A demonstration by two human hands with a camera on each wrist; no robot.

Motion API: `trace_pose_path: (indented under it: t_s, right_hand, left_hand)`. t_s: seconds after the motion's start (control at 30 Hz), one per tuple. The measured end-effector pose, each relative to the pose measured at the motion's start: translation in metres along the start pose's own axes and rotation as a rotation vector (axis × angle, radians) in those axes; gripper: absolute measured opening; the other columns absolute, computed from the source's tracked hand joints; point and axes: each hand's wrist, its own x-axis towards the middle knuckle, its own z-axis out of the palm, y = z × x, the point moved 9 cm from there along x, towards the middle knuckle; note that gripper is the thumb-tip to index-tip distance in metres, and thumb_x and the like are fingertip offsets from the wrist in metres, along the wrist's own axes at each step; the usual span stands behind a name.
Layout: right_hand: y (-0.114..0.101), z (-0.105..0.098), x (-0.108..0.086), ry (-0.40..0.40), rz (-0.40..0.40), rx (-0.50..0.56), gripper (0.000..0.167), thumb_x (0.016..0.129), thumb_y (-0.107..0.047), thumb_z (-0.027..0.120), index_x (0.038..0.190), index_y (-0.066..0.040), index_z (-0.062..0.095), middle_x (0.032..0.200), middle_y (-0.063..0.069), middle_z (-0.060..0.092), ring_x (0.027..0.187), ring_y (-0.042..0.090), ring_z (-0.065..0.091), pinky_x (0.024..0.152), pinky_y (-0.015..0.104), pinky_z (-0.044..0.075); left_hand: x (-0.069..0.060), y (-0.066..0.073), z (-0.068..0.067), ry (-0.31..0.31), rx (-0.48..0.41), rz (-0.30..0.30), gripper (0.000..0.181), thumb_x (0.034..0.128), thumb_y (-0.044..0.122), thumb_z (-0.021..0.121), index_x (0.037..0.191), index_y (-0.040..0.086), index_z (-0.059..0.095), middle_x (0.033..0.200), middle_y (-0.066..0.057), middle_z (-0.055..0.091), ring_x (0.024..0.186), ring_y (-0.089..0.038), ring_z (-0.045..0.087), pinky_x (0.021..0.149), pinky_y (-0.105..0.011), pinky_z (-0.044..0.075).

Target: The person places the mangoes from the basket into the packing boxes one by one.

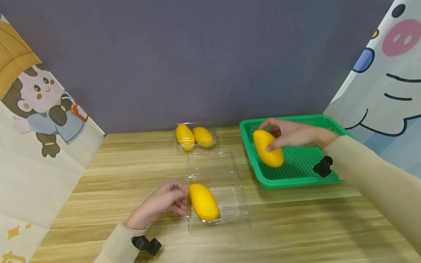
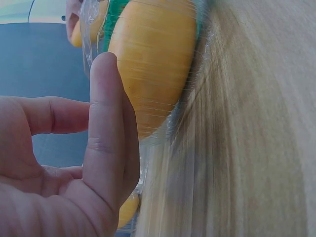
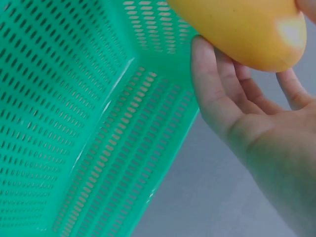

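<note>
My right hand (image 1: 291, 133) grips a yellow mango (image 1: 268, 149) above the left side of a green plastic basket (image 1: 260, 179). In the right wrist view, the fingers (image 3: 212, 74) lie along the mango's (image 3: 252, 29) underside. Another mango (image 1: 204, 202) lies in the left part of an open clear plastic box (image 1: 231, 201), whose lid is folded back. Beside that box's left wall is my left hand (image 1: 164, 201), with no object in its grasp. Seen in the left wrist view, one finger (image 2: 104, 108) stands straight next to the boxed mango (image 2: 153, 54); contact with the wall is unclear.
Behind the open box, a second clear plastic box (image 1: 213, 133) holds two mangoes (image 1: 203, 137). All stand on a wood-grain table (image 1: 131, 160). A dark grey wall (image 1: 210, 62) rises at the back, with cartoon-printed panels (image 1: 42, 102) on both sides.
</note>
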Motion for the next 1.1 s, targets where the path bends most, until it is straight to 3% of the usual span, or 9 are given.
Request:
trace_pose_path:
  t_s: [0.27,0.5,0.8,1.1]
  right_hand:
    - [-0.022,0.006,-0.007,0.046,-0.052,-0.042,0.064,0.086,-0.027,0.081,0.138,-0.019,0.045,0.132,0.009,0.061,0.127,0.031,0.052,0.098,0.046,0.049]
    - [-0.038,0.012,-0.016,0.109,-0.079,-0.068,0.062,0.085,-0.029,0.082,0.135,-0.019,0.047,0.125,0.008,0.063,0.118,0.03,0.056,0.093,0.043,0.051]
    - [-0.059,0.027,-0.025,0.148,-0.154,-0.058,0.061,0.084,-0.027,0.083,0.133,-0.017,0.048,0.121,0.007,0.064,0.113,0.029,0.059,0.091,0.043,0.051]
    - [-0.073,0.043,-0.028,0.184,-0.252,0.021,0.057,0.086,-0.022,0.08,0.133,-0.014,0.048,0.121,0.009,0.065,0.109,0.029,0.06,0.089,0.045,0.054]
  left_hand:
    - [0.0,0.0,0.0,-0.003,0.004,0.002,0.024,0.0994,0.011,0.055,0.109,-0.01,0.05,0.085,-0.015,0.06,0.07,-0.021,0.064,0.067,-0.033,0.063]
    - [0.001,0.0,-0.001,0.0,0.009,0.004,0.023,0.0991,0.01,0.055,0.109,-0.01,0.05,0.085,-0.015,0.06,0.069,-0.021,0.064,0.067,-0.033,0.063]
    - [0.001,0.0,-0.001,-0.002,0.009,0.001,0.024,0.0992,0.011,0.056,0.109,-0.011,0.05,0.086,-0.015,0.06,0.07,-0.021,0.064,0.068,-0.034,0.063]
    - [0.001,-0.001,-0.001,0.004,0.006,0.002,0.023,0.0994,0.01,0.056,0.109,-0.01,0.05,0.086,-0.015,0.06,0.07,-0.021,0.064,0.068,-0.033,0.063]
